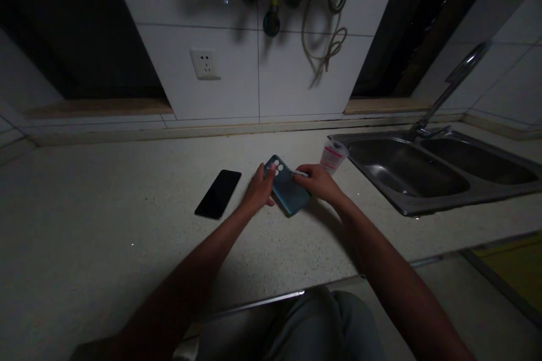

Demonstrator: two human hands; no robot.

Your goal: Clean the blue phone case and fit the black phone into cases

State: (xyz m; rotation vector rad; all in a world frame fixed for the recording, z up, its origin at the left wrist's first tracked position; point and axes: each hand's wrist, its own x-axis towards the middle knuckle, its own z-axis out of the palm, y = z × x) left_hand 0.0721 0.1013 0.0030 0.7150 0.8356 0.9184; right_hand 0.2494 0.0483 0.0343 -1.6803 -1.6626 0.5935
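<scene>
A teal phone (pixel 287 189) lies face down on the speckled countertop (pixel 105 225), camera lenses toward the wall. My left hand (pixel 259 190) grips its left edge with curled fingers and the thumb up near the lenses. My right hand (pixel 318 182) rests on the phone's right edge, closed on a thin light stick (pixel 300 173) whose tip points at the camera area. A second phone (pixel 218 193), black and screen up, lies a little to the left, apart from both hands.
A small clear bottle with a pink label (pixel 333 155) stands just right of my right hand. A double steel sink (pixel 436 172) with a tap (pixel 451 87) fills the right. The tiled wall holds a socket (pixel 205 64) and hanging hoses.
</scene>
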